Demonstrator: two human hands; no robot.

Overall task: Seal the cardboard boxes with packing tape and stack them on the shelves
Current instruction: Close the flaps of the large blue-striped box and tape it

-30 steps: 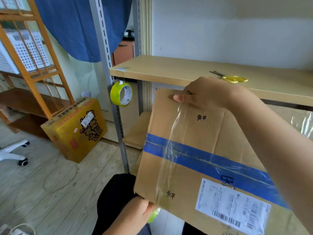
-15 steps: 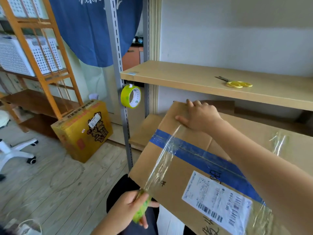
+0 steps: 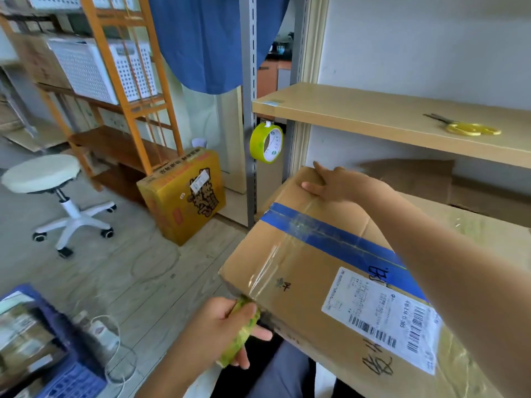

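Note:
A large brown cardboard box (image 3: 310, 271) with a blue tape band and a white shipping label lies tilted across my lap. My right hand (image 3: 330, 182) rests on its far top edge, fingers over the rim. My left hand (image 3: 227, 328) grips a green-cored roll of clear packing tape (image 3: 241, 331) at the box's near left corner. A clear strip of tape (image 3: 275, 254) runs from the roll up across the box face, crossing the blue band. The wooden shelf (image 3: 359, 116) stands right behind the box.
Yellow scissors (image 3: 468, 129) lie on the shelf. A second green tape roll (image 3: 265, 142) hangs from the grey shelf upright. A yellow printed box (image 3: 184, 196) leans on the floor by an orange wooden rack (image 3: 123, 81). A white stool (image 3: 43, 173) stands left; a blue crate (image 3: 43, 354) sits bottom left.
The box has tipped flatter and lower. My left hand pulled the roll down to the near corner and the loose tape strip now lies on the cardboard. My right hand stays at the top edge.

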